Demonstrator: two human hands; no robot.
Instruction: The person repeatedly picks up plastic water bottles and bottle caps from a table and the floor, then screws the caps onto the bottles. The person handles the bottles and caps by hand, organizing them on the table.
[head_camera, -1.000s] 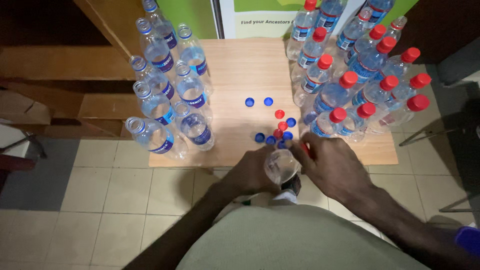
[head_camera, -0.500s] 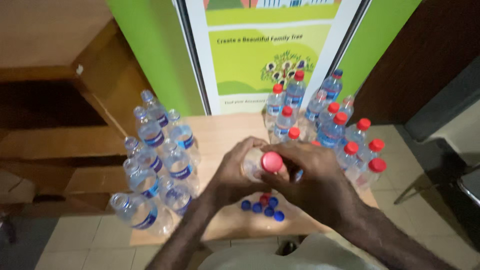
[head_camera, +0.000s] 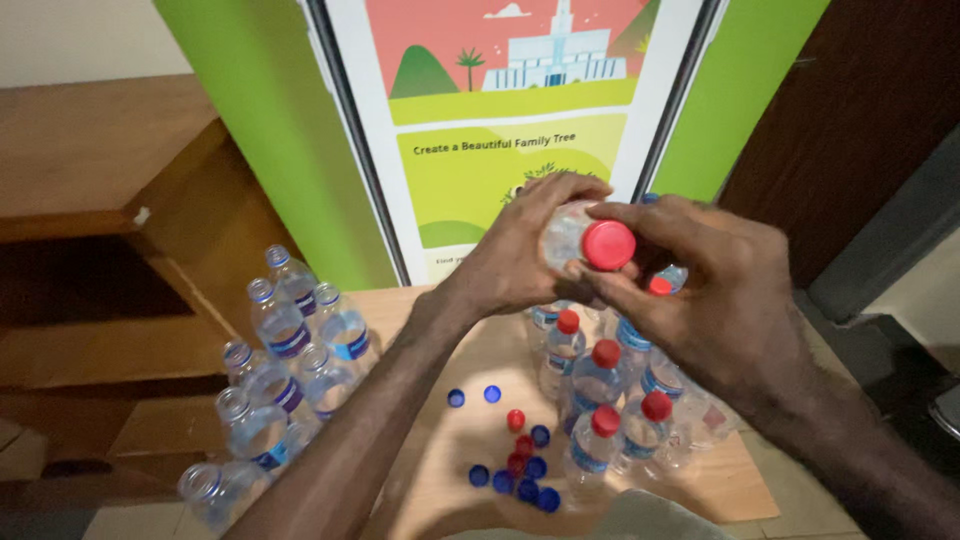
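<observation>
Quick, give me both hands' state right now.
Left hand: closed around the bottle, holding it up.
Right hand: fingers gripping the bottle's red cap.

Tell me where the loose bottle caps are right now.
In the head view, the loose caps lie on the wooden table, low centre, between the uncapped bottles on the left and the red-capped bottles on the right.
</observation>
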